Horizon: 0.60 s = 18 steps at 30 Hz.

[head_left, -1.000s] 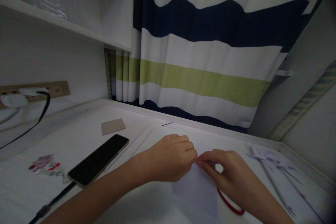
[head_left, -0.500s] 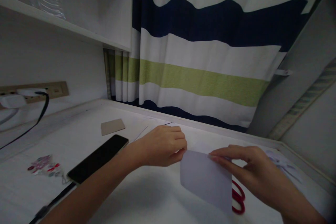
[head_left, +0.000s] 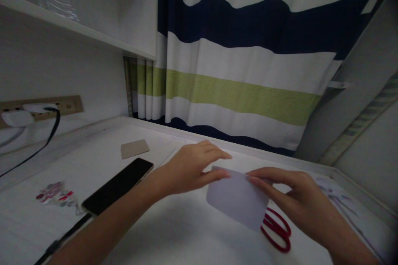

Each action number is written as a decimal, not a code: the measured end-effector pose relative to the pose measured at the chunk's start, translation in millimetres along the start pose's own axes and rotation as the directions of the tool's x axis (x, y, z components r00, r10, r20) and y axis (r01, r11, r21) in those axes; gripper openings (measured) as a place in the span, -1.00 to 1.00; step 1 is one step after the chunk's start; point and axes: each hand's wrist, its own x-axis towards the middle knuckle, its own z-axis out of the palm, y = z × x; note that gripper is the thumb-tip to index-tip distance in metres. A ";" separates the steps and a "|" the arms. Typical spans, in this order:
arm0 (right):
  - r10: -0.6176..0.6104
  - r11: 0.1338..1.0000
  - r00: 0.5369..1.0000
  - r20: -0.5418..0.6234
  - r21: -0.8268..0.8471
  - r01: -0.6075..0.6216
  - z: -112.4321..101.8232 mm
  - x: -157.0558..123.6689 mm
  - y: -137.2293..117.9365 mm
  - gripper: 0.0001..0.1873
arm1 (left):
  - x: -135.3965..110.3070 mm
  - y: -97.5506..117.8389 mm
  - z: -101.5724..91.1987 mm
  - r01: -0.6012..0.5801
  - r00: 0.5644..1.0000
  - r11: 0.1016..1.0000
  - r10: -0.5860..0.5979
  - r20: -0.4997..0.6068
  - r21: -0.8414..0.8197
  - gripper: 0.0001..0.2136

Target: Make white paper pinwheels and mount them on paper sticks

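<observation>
A pale sheet of paper (head_left: 236, 198) is held up a little above the white desk (head_left: 174, 236). My right hand (head_left: 289, 198) pinches its upper right part between thumb and fingers. My left hand (head_left: 192, 167) touches the sheet's upper left corner, its thumb under the edge and its fingers stretched out above. Red-handled scissors (head_left: 276, 227) lie on the desk just below and behind the paper, partly hidden by it.
A black phone (head_left: 120, 184) lies left of my left arm, a small brown card (head_left: 134, 148) beyond it, a small red-and-white trinket (head_left: 54, 196) at far left. Printed paper pieces (head_left: 338, 194) lie at right. A striped curtain (head_left: 242, 74) hangs behind; a shelf (head_left: 77, 29) overhangs left.
The paper has been lifted off the desk and opened out between the hands. My left hand went from closed fingers to stretched fingers. The scissors have come more into view.
</observation>
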 end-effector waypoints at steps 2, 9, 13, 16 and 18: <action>-0.021 1.000 1.000 0.004 0.000 0.021 6.3 0.9 -4.0 -0.84 | 2.5 11.6 6.8 -0.004 0.999 1.000 0.005 0.050 -0.021 -0.84; -0.100 0.990 0.995 0.016 -0.098 0.101 14.7 -3.1 -5.3 -0.87 | 3.6 25.9 21.0 -0.024 0.996 0.982 0.007 0.089 0.189 -0.81; -0.075 0.991 0.997 0.001 -0.113 0.075 19.3 -2.0 -8.3 -0.89 | 2.8 29.0 21.8 0.006 0.997 0.983 -0.019 0.073 0.184 -0.81; -0.069 0.994 0.998 0.005 -0.088 0.069 18.3 -1.9 -10.1 -0.90 | 2.7 29.8 20.8 0.002 0.999 0.986 -0.010 0.049 0.167 -0.83; -0.072 0.995 0.997 0.006 -0.074 0.072 16.1 -2.3 -11.1 -0.89 | 2.6 29.4 20.4 -0.020 0.999 0.981 0.013 0.042 0.195 -0.84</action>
